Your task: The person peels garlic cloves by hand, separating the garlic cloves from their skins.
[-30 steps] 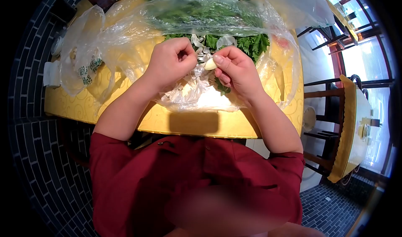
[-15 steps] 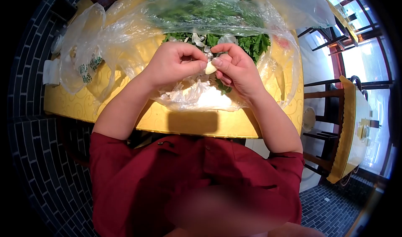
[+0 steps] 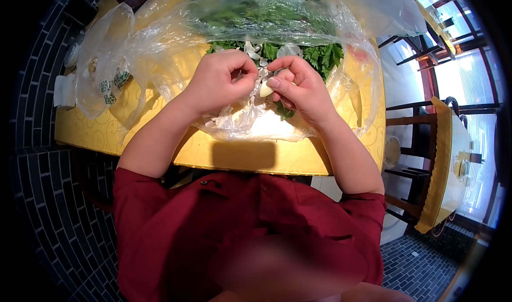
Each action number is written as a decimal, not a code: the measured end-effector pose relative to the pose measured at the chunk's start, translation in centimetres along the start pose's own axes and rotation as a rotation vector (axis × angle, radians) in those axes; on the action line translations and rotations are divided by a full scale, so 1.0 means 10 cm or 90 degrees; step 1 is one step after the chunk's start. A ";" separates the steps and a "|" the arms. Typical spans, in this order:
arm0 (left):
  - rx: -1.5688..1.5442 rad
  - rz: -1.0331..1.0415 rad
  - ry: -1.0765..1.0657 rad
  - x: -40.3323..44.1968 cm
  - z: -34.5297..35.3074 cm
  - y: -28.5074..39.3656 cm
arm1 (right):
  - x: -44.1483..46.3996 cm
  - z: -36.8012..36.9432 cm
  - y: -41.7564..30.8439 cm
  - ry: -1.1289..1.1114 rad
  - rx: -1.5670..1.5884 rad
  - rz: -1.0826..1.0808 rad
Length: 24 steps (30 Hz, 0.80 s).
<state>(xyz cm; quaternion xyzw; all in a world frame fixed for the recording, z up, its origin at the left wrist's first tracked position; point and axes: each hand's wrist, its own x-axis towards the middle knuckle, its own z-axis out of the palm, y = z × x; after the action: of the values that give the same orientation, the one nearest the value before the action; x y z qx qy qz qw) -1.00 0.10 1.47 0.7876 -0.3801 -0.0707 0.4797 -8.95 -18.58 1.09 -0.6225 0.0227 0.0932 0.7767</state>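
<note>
A pale peeled garlic clove (image 3: 266,89) is pinched between the thumb and fingers of my right hand (image 3: 300,86). My left hand (image 3: 225,79) is just left of it, thumb and forefinger pressed together; whatever may be between them is too small to make out. A small gap separates the left fingertips from the clove. Beneath both hands, papery garlic skins (image 3: 234,118) lie on clear plastic, brightly lit at the front. Leafy green herbs (image 3: 326,59) show just beyond the hands.
A large clear plastic bag (image 3: 176,22) covers more greens at the back. Another clear bag with green print (image 3: 109,88) is on the left of the yellow-covered table (image 3: 192,155). A white box (image 3: 65,92) stands at the left edge. Another table (image 3: 450,166) is at right.
My left hand has drawn slightly left, away from the clove, its fingers curling in more. My right hand still holds the clove in nearly the same place.
</note>
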 end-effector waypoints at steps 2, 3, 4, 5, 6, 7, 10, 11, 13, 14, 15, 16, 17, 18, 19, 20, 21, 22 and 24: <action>-0.003 -0.010 0.022 0.01 0.01 0.00 | 0.00 -0.01 0.00 -0.002 -0.004 -0.006; -0.034 -0.025 0.020 0.01 0.01 0.01 | 0.00 -0.02 0.01 -0.004 -0.008 -0.010; -0.065 -0.040 0.018 0.01 0.01 0.02 | 0.01 -0.02 0.01 -0.006 -0.012 -0.014; -0.084 -0.032 -0.010 0.02 0.00 0.02 | 0.01 -0.03 0.02 -0.002 -0.039 -0.021; -0.102 -0.025 -0.037 0.02 -0.02 0.01 | 0.02 -0.04 0.03 0.001 -0.065 -0.028; -0.121 -0.019 -0.065 0.02 -0.03 0.00 | 0.02 -0.04 0.05 0.005 -0.091 -0.034; -0.098 -0.026 -0.076 0.01 -0.02 -0.01 | 0.03 -0.05 0.09 0.019 -0.186 -0.072; -0.101 -0.038 -0.072 0.01 -0.01 -0.01 | 0.02 -0.04 0.09 0.025 -0.197 -0.072; -0.105 -0.059 -0.062 0.01 -0.02 0.00 | 0.01 -0.03 0.06 0.037 -0.220 -0.073; -0.096 -0.051 -0.059 0.01 -0.02 0.00 | 0.01 -0.03 0.07 0.045 -0.263 -0.104; -0.086 -0.043 -0.056 0.01 -0.02 0.01 | 0.02 -0.04 0.10 0.053 -0.304 -0.134; -0.077 -0.036 -0.054 0.00 -0.01 0.01 | 0.03 -0.04 0.13 0.060 -0.345 -0.164; -0.054 -0.018 -0.038 0.00 -0.01 0.01 | 0.03 -0.04 0.13 0.057 -0.348 -0.170; -0.032 0.001 -0.022 0.00 0.00 0.01 | 0.03 -0.04 0.14 0.055 -0.350 -0.176; -0.010 0.020 -0.006 0.00 0.00 0.00 | 0.02 -0.03 0.14 0.051 -0.353 -0.182; 0.013 0.021 0.017 0.01 0.01 0.00 | 0.01 -0.03 0.13 0.047 -0.360 -0.192; 0.037 0.023 0.040 0.02 0.02 -0.01 | -0.01 -0.03 0.11 0.043 -0.367 -0.203; 0.060 0.024 0.064 0.03 0.03 -0.02 | -0.02 -0.03 0.10 0.038 -0.374 -0.214; 0.093 0.044 0.073 0.05 0.02 -0.08 | -0.02 -0.03 0.11 0.016 -0.333 -0.219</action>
<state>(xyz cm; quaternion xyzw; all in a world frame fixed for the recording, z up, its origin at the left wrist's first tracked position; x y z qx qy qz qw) -0.36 -0.14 0.85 0.8096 -0.3832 0.0194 0.4443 -9.28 -18.64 0.05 -0.7972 -0.0984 -0.0444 0.5940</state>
